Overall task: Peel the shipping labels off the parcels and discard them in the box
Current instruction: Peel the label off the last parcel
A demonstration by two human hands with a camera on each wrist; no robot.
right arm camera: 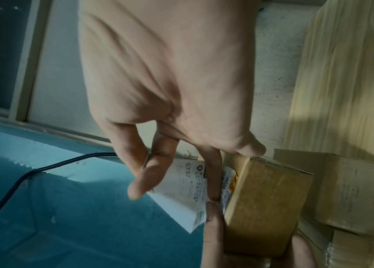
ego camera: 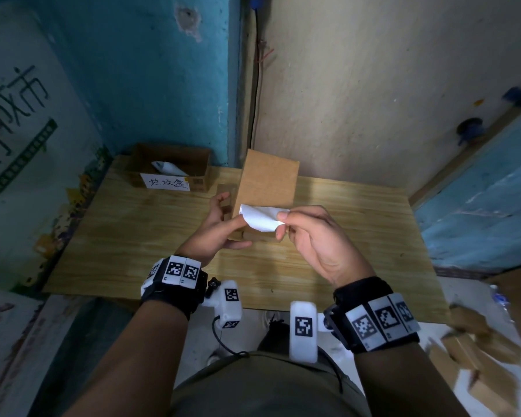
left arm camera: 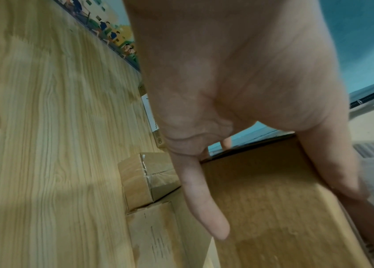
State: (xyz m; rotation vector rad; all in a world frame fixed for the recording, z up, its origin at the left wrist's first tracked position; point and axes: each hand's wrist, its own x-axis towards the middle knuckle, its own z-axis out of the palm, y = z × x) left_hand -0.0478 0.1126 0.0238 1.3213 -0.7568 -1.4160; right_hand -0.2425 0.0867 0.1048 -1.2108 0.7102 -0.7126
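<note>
Label (right arm camera: pixel 188 192) print partly blurred

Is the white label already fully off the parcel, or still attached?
Still partly attached. The right hand pinches the label, curled away from the parcel, but one edge remains stuck.

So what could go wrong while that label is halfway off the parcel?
The shipping label is only partly lifted; the right hand pinches one corner, so the paper could tear and leave a strip stuck. The left hand steadies an upright parcel, which might tip under the pull. The discard box sits at the far left corner, and a sticky label may cling to fingers.
</note>
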